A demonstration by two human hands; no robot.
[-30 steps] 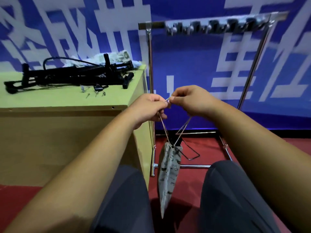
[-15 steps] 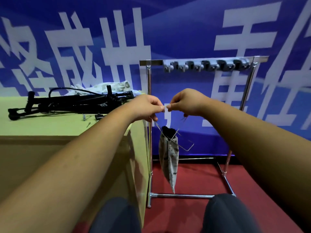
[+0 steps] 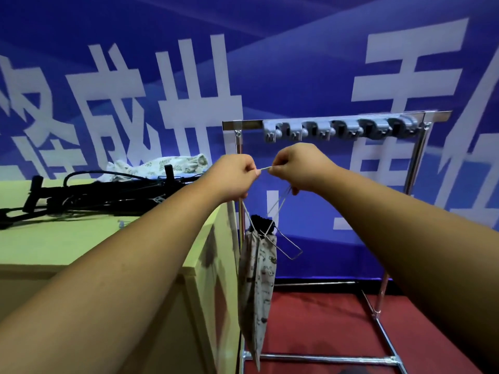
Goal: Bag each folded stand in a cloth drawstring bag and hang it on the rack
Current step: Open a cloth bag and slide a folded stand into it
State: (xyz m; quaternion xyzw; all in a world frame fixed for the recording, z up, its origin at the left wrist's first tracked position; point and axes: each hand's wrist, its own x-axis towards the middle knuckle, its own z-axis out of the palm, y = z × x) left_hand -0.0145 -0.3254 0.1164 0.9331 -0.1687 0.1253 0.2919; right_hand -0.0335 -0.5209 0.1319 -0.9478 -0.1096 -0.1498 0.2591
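At the left a pale green table (image 3: 81, 238) is carrying a pile of black folded stands (image 3: 94, 193), and behind them a heap of printed cloth bags (image 3: 162, 164) is lying against the blue banner (image 3: 297, 63). Right of the table's corner the left hand (image 3: 235, 175) is reaching forward with its fingers curled tight, pinching the cord (image 3: 266, 168) at its thumb tip. A short stretch of cord is running taut across to the right hand (image 3: 299, 166), which is likewise curled closed and pinching the other end. Below the two hands the cord is dropping in a narrow V to the gathered neck of a bag (image 3: 256, 287), which is hanging free in the air just beside the table's side, clear of the red floor (image 3: 324, 319). The black top of a stand (image 3: 260, 221) is poking out of the neck, and a loop of cord is sticking out to its right. Behind the hands the chrome rack (image 3: 248, 124) is standing in front of the banner, and the grey hooks (image 3: 343, 129) along its top bar are sitting just above the right hand.
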